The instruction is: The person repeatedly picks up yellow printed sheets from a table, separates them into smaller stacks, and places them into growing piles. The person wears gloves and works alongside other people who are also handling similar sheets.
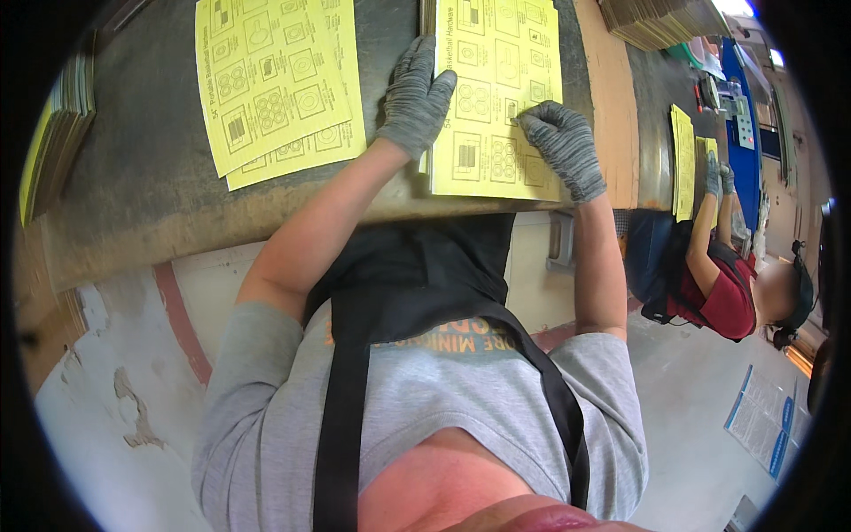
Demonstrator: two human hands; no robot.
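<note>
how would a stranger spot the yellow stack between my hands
Start at the dark worktop. Beside the tan strip at its right lies the yellow stack. Unlike the overlapping yellow sheets further left, it has your left hand on its edge.

On the table [151,191], overlapping sheets [279,80] lie left of a sheet stack [496,62]. The left hand [417,102] rests between them, thumb over the stack's left edge; the right hand [566,149] is on the stack's right side. A strip [613,115] runs front to back, right of the right hand. One pile [66,133] stands at the far left, a second pile [660,21] farther back on the right. Beyond the strip, a co-worker [729,297] has more sheets [683,164] before them
</note>
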